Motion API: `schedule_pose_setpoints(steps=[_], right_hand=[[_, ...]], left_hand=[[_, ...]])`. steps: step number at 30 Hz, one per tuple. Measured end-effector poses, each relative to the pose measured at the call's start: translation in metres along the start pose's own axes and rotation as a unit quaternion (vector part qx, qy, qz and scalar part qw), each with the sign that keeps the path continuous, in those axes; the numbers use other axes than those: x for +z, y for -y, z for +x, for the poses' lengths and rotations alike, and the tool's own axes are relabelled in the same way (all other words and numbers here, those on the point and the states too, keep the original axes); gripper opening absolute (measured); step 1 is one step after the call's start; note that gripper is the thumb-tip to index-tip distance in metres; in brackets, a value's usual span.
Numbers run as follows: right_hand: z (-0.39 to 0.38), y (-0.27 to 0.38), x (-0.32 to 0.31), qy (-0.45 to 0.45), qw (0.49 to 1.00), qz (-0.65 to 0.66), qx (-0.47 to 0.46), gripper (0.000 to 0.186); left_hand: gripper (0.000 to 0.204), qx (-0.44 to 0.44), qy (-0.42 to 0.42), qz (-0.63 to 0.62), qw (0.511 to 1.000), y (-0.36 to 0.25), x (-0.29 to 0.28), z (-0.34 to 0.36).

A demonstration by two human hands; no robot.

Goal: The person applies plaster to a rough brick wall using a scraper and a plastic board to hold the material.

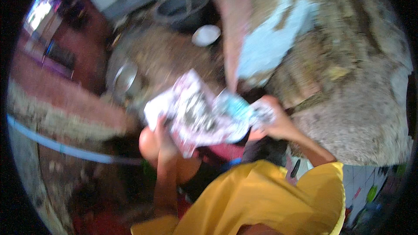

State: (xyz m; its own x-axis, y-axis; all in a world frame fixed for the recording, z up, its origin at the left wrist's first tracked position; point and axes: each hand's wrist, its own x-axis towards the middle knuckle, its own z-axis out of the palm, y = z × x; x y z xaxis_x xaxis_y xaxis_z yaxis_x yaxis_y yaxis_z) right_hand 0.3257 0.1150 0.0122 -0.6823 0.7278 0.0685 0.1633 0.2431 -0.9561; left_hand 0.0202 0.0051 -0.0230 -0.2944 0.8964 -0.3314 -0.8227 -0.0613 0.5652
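My left hand (163,138) is closed on the near left edge of a crumpled white and pink sheet (184,138), either paper or thin plastic. A grey-white lumpy mass (198,112) lies on the sheet; blur hides what it is. My right hand (275,121) grips the bunched end of a clear and light-blue plastic bag (235,108). The bag's other end rests against the right side of the sheet. Both are held up over my lap, above my bent knees.
On the brown ground ahead are a metal bowl (126,77), a white plate (206,35) and a large dark tub (183,8). A worn wall with peeling blue paint (272,39) and a rough ledge (339,122) stand at the right. A pale blue pipe (65,149) runs along the left.
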Motion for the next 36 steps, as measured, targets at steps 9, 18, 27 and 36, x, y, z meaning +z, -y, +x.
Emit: schedule_pose_setpoints(steps=[9,18,27,36], right_hand=[[0.01,0.008,-0.014,0.082,0.985,-0.145,-0.045,0.041],[-0.001,-0.031,-0.023,0.171,0.928,0.267,0.194,0.04],[-0.002,0.007,-0.02,0.031,0.898,0.439,0.009,0.064],[0.039,0.088,-0.049,-0.349,0.832,0.314,-0.294,0.062]], left_hand=[[0.047,0.021,0.03,-0.007,0.999,0.003,0.003,0.005],[0.048,0.027,0.018,-0.017,0.999,0.008,0.015,-0.001],[0.05,0.024,0.035,-0.024,0.999,0.008,0.018,-0.003],[0.051,0.032,0.041,-0.028,0.998,0.005,0.01,-0.006]])
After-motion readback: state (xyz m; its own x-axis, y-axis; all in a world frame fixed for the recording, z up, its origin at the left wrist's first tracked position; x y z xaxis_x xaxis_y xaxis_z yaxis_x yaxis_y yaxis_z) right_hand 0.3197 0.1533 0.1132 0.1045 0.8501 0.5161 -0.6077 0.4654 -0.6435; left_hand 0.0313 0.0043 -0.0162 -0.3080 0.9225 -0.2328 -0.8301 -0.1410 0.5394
